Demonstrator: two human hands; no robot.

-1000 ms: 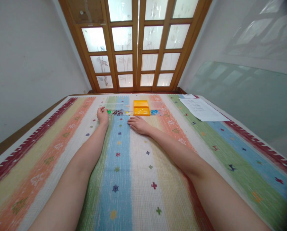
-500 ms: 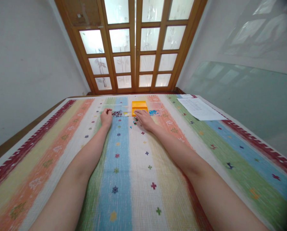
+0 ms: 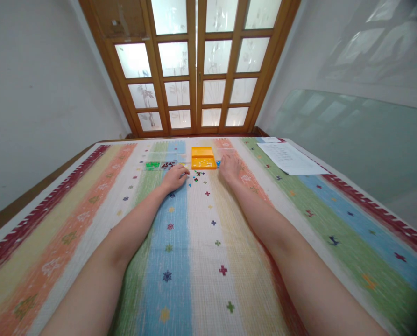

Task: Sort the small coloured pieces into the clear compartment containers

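My left hand (image 3: 176,178) is at the near side of the clear compartment box, its fingers bent and drawn together towards the loose pieces; anything between the fingertips is too small to make out. Small loose coloured pieces (image 3: 196,178) lie on the cloth to its right. My right hand (image 3: 229,166) is over the right-hand clear box, beside the blue pieces (image 3: 218,164); its fingertips are mostly hidden. Between the hands stands an open yellow box (image 3: 202,152) with small white pieces (image 3: 204,163) in its near half.
Left of the yellow box, the clear box holds green pieces (image 3: 152,165), dark red pieces (image 3: 167,165) and some yellow ones (image 3: 183,164). Printed paper (image 3: 288,157) lies at the far right of the striped tablecloth (image 3: 204,261). Glazed wooden doors (image 3: 195,79) stand beyond the table.
My left hand has moved right from the green pieces towards the loose pieces. My right hand has moved right, off the yellow box to the blue pieces, uncovering the white pieces.
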